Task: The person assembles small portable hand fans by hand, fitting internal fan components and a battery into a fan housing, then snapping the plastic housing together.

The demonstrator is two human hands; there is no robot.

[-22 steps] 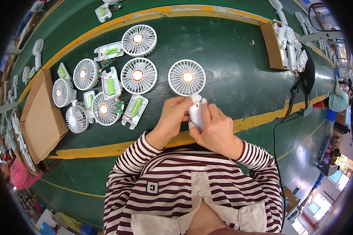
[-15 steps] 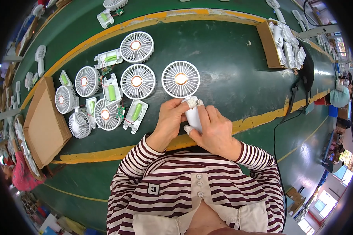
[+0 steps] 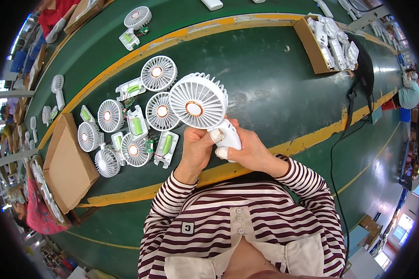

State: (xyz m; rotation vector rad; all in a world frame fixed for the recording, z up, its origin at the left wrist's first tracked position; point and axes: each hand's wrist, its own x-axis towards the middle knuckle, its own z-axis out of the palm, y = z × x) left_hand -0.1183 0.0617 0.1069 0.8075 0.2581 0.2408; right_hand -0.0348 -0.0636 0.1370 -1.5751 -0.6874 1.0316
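Observation:
Both of my hands are closed around a white handheld fan [image 3: 199, 103], held tilted over the bench's near edge. Its round slatted head with a copper-coloured ring leans up and left. My left hand [image 3: 196, 148] grips the neck, its thumb wrapped in white tape. On the handle's right side, my right hand [image 3: 252, 149] is wrapped round it, thumb taped too. Left of them lie several fan heads [image 3: 162, 111] with opened white handle shells [image 3: 166, 148], green batteries [image 3: 137, 125] and small green circuit boards [image 3: 149, 145]. The held fan's head partly overlaps one of these.
An open cardboard box [image 3: 69, 162] sits at the bench's left end. Another cardboard box [image 3: 314, 44] at the far right holds white handle parts, beside a black strap and cable [image 3: 354, 93]. Across a yellow-edged strip lies another fan [image 3: 138, 18]. Other people [image 3: 39, 209] are in the background.
The fan has been raised and tilted, its head coming up toward me and left. My hands have shifted on the handle. The whole view has turned slightly.

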